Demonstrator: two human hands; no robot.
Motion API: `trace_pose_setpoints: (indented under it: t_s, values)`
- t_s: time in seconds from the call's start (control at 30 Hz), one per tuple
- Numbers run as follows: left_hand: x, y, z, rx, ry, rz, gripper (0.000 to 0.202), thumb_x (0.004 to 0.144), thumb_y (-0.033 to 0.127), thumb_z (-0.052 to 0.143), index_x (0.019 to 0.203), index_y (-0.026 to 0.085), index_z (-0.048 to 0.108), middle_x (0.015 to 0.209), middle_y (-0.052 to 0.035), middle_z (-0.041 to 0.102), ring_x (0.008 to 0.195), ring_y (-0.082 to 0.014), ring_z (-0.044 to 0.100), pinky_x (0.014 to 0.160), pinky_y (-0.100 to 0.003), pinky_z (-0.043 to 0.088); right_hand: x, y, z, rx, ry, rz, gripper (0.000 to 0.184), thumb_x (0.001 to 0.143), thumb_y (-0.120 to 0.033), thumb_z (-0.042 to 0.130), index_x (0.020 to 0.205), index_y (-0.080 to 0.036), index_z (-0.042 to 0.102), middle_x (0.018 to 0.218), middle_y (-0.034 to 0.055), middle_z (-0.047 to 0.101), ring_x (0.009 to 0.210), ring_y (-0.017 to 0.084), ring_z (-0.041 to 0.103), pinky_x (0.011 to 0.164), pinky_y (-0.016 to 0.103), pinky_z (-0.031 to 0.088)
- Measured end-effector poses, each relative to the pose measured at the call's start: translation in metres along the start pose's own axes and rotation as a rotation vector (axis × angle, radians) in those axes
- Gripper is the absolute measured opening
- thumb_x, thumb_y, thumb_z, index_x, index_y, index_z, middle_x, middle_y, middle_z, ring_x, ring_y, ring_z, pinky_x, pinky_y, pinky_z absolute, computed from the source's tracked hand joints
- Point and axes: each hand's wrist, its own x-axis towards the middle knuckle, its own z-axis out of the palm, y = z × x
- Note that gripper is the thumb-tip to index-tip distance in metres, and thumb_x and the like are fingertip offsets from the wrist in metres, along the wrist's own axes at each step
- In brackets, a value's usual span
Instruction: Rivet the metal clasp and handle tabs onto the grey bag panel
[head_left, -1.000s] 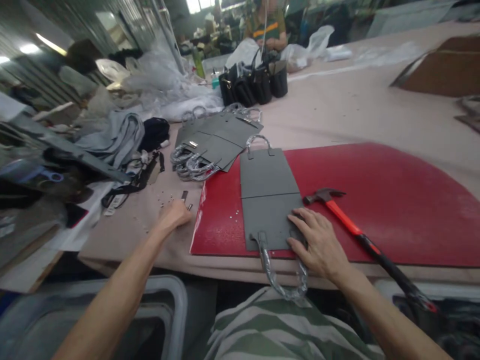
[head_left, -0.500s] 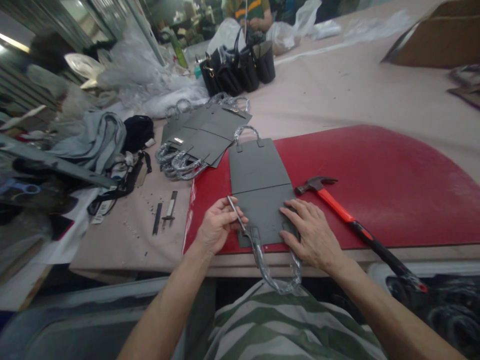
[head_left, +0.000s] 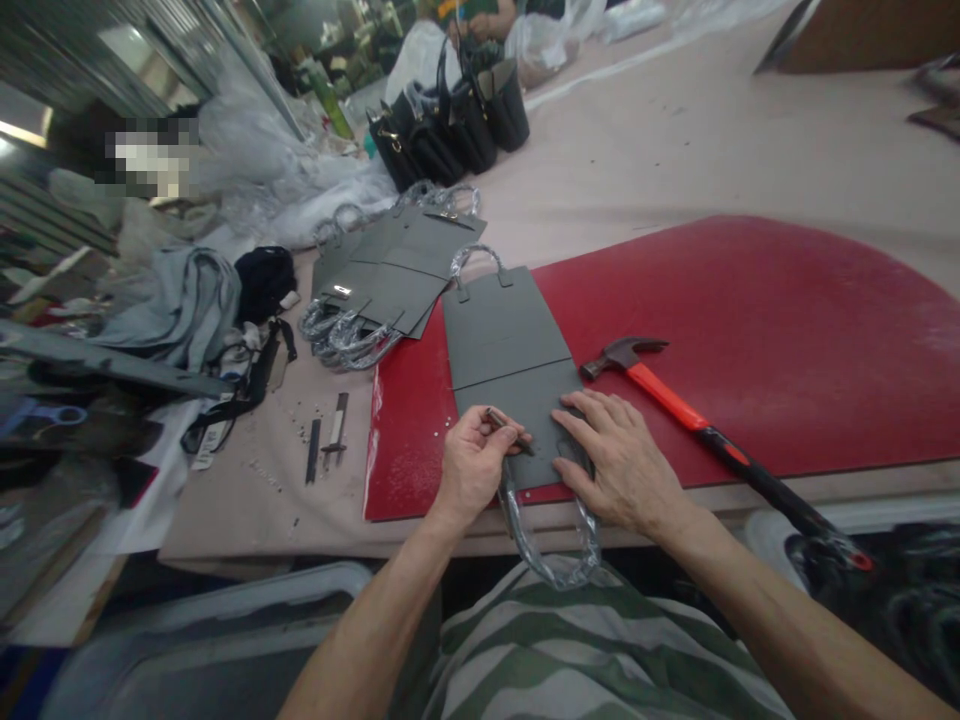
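Observation:
A flat grey bag panel [head_left: 504, 340] with plastic-wrapped handles lies on a red mat [head_left: 750, 340]. My left hand [head_left: 472, 465] is closed on a thin metal strip [head_left: 508, 430] and rests it on the panel's near edge. My right hand [head_left: 615, 455] lies flat with fingers spread, pressing the panel's near right corner. The near handle [head_left: 551, 545] hangs off the table edge toward my lap. A hammer [head_left: 675, 405] with an orange and black handle lies on the mat just right of my right hand.
A stack of grey panels [head_left: 394, 265] lies left of the mat. Small metal strips [head_left: 326, 440] and rivets are scattered on the beige table. Black bags [head_left: 450, 130] stand at the back, with another person behind them. Cloth and clutter fill the left.
My left hand left the metal pieces on the table, took up a thin metal strip and carried it right to the panel's near edge. My right hand stayed pressed on the panel.

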Motion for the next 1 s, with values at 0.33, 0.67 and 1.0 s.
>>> trace_pose_setpoints:
  t_s: [0.33,0.67,1.0]
  values:
    - [-0.005,-0.001,0.0,0.188,-0.095,0.143,0.005,0.09,0.022,0.06,0.089,0.018,0.063,0.086,-0.0034,0.074,0.082,-0.0163,0.072,0.078,-0.027,0.058,0.001,-0.001,-0.002,0.017,-0.001,0.006,0.048,0.089,-0.035,0.062,0.132,-0.013,0.061,0.144,0.0149,0.051,0.132,0.036,0.043,0.113,0.053,0.034]
    - [-0.016,-0.004,0.006,0.363,-0.017,0.317,0.012,0.09,0.015,0.057,0.088,0.021,0.068,0.086,-0.0012,0.074,0.08,-0.015,0.069,0.076,-0.025,0.053,0.0,0.0,0.0,0.003,0.011,0.0,0.048,0.09,-0.035,0.06,0.133,-0.013,0.061,0.145,0.0156,0.051,0.132,0.037,0.043,0.112,0.054,0.036]
    - [-0.023,-0.009,0.017,0.475,0.083,0.383,0.011,0.091,0.02,0.054,0.087,0.021,0.064,0.083,-0.0015,0.072,0.079,-0.0149,0.069,0.077,-0.024,0.054,0.0,0.0,0.002,0.039,0.035,-0.009,0.045,0.091,-0.035,0.061,0.13,-0.012,0.062,0.143,0.0166,0.052,0.131,0.036,0.045,0.111,0.054,0.038]
